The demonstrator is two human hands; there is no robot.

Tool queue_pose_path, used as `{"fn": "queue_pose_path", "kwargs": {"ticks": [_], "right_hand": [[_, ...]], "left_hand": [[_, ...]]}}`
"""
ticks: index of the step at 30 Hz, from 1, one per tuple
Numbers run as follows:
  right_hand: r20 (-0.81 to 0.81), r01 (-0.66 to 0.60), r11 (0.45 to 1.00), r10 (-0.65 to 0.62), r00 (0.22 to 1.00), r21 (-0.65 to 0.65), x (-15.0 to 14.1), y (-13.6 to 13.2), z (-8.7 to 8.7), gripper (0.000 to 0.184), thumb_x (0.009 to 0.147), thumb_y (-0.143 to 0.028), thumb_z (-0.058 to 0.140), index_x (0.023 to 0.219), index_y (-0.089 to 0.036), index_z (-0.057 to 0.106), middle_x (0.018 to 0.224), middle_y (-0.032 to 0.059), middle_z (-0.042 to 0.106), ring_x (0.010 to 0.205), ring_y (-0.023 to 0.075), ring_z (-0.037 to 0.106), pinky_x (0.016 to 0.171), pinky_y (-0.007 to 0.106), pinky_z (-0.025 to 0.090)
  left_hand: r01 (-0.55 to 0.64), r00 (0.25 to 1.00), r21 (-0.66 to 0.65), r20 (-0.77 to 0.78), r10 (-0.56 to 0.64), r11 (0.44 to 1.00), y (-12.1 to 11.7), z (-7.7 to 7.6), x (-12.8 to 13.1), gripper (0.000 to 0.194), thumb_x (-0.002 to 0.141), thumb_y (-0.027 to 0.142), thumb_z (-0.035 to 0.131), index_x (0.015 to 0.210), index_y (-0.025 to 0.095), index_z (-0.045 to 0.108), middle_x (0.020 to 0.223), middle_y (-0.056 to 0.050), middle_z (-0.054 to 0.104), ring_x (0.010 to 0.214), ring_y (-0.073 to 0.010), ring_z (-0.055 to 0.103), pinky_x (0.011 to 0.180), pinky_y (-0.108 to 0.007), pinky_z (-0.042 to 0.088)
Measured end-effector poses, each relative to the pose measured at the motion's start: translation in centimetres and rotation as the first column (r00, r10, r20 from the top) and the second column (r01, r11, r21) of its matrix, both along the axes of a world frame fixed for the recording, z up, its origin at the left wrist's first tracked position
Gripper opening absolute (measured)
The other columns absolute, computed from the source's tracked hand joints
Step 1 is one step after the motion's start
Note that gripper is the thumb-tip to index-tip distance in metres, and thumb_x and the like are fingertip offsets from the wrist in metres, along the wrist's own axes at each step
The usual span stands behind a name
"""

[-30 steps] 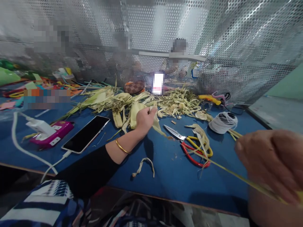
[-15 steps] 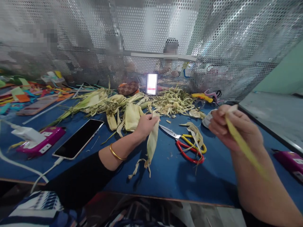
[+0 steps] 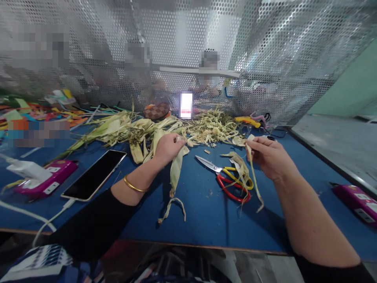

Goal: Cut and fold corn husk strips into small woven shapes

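My left hand [image 3: 170,148] is closed on a pale corn husk [image 3: 176,173], which hangs down with a thin twisted tail at the table. A narrow husk strip [image 3: 255,182] dangles from the pinched fingers of my right hand [image 3: 266,154]. Between the hands lies a pair of scissors [image 3: 209,164], blades toward the left, with one red and one yellow handle loop. Another dry husk piece [image 3: 243,169] rests across those handles. Just behind my left hand is a heap of corn husks [image 3: 118,127]. A pile of shredded husk [image 3: 213,127] sits farther back.
On the left, a phone [image 3: 96,175] with its cable lies beside a purple power strip [image 3: 48,182] holding a charger. A second power strip [image 3: 355,202] is at the right. Perforated sheeting [image 3: 182,35] rises behind the table. A checkered pouch [image 3: 156,111] and a lit screen [image 3: 186,104] stand at the back.
My right hand has moved left and away from me, and its husk strip now hangs down. My left hand has shifted slightly left with its husk. The whole view has turned a little.
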State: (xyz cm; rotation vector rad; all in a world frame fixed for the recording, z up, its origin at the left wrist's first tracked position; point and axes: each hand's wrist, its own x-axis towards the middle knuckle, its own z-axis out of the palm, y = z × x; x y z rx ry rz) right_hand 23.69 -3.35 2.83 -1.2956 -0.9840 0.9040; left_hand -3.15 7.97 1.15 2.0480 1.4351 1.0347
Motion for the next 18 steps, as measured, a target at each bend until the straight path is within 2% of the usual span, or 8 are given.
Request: {"fn": "queue_pose_path", "kwargs": {"ticks": [4, 6, 8, 9, 10, 12, 15, 18], "right_hand": [[-0.007, -0.006, 1.0, 0.006, 1.0, -0.021, 0.1, 0.3, -0.5, 0.033, 0.058, -0.04, 0.083, 0.062, -0.018, 0.06, 0.051, -0.0037, 0.054, 0.042, 0.0082, 0.05, 0.041, 0.021, 0.044], [-0.025, -0.012, 1.0, 0.011, 1.0, -0.024, -0.1, 0.4, -0.7, 0.033, 0.057, -0.039, 0.084, 0.062, -0.017, 0.06, 0.051, -0.0035, 0.055, 0.042, 0.0076, 0.05, 0.042, 0.02, 0.044], [-0.043, 0.001, 1.0, -0.002, 0.999, -0.018, -0.8, 0.4, -0.8, 0.033, 0.056, -0.038, 0.084, 0.062, -0.017, 0.059, 0.049, -0.0035, 0.056, 0.041, 0.0068, 0.05, 0.042, 0.018, 0.043], [-0.051, 0.016, 1.0, -0.017, 0.999, -0.011, -1.2, 0.4, -0.9, 0.033, 0.056, -0.038, 0.084, 0.062, -0.017, 0.059, 0.048, -0.0038, 0.056, 0.041, 0.0065, 0.05, 0.041, 0.018, 0.043], [-0.059, 0.032, 0.999, -0.032, 0.998, -0.004, -1.7, 0.4, -0.9, 0.033, 0.056, -0.038, 0.084, 0.062, -0.017, 0.059, 0.047, -0.0039, 0.056, 0.04, 0.0063, 0.05, 0.041, 0.017, 0.042], [-0.075, 0.049, 0.999, -0.049, 0.996, -0.005, -2.8, 0.4, -1.0, 0.034, 0.055, -0.038, 0.084, 0.062, -0.017, 0.058, 0.046, -0.0044, 0.056, 0.039, 0.006, 0.05, 0.039, 0.017, 0.04], [-0.08, 0.026, 0.999, -0.028, 0.996, -0.024, -4.3, 0.3, -1.3, 0.036, 0.053, -0.04, 0.082, 0.06, -0.017, 0.056, 0.044, -0.0051, 0.054, 0.037, 0.0063, 0.05, 0.038, 0.017, 0.039], [-0.082, -0.04, 0.998, 0.036, 0.996, -0.045, -5.7, 0.2, -1.8, 0.035, 0.053, -0.04, 0.081, 0.059, -0.017, 0.056, 0.042, -0.0061, 0.052, 0.037, 0.0062, 0.048, 0.039, 0.017, 0.038]], "left_hand": [[-0.002, 0.998, 0.011, -0.058, 0.002, 1.0, 0.5, 0.1, -0.4, 0.014, 0.071, 0.031, 0.063, 0.063, 0.02, 0.066, 0.062, -0.005, 0.061, 0.06, -0.018, 0.051, 0.056, -0.029, 0.031], [-0.012, 0.993, 0.033, -0.118, 0.016, 0.999, 0.2, 0.2, -0.5, 0.013, 0.073, 0.031, 0.065, 0.074, 0.018, 0.069, 0.069, -0.007, 0.064, 0.065, -0.0197, 0.053, 0.06, -0.03, 0.036], [-0.035, 0.986, 0.148, -0.157, 0.059, 0.988, -0.3, 0.4, -0.5, 0.023, 0.074, 0.028, 0.067, 0.094, 0.015, 0.069, 0.086, -0.011, 0.068, 0.078, -0.0238, 0.057, 0.07, -0.034, 0.042], [-0.024, 0.984, 0.253, -0.163, 0.067, 0.967, -0.7, 0.5, -0.4, 0.032, 0.074, 0.025, 0.068, 0.104, 0.014, 0.066, 0.097, -0.013, 0.068, 0.088, -0.0262, 0.058, 0.078, -0.038, 0.044], [0.019, 0.986, 0.387, -0.16, 0.047, 0.922, -1.2, 0.6, -0.2, 0.037, 0.075, 0.02, 0.067, 0.112, 0.013, 0.063, 0.108, -0.014, 0.065, 0.099, -0.0279, 0.057, 0.088, -0.04, 0.043], [0.229, 0.968, 0.552, -0.215, -0.129, 0.802, -2.3, 0.6, 0.4, 0.033, 0.083, 0.015, 0.058, 0.116, 0.016, 0.061, 0.115, -0.011, 0.064, 0.109, -0.0242, 0.055, 0.098, -0.039, 0.041], [0.526, 0.85, 0.594, -0.367, -0.377, 0.609, -4.0, 0.1, 1.7, 0.033, 0.089, 0.019, 0.052, 0.123, 0.019, 0.057, 0.12, -0.008, 0.063, 0.115, -0.0193, 0.055, 0.099, -0.036, 0.045], [0.683, 0.724, 0.58, -0.462, -0.512, 0.443, -5.3, -0.7, 2.9, 0.031, 0.091, 0.02, 0.05, 0.121, 0.018, 0.058, 0.129, -0.009, 0.06, 0.126, -0.0191, 0.049, 0.105, -0.037, 0.042]]}}
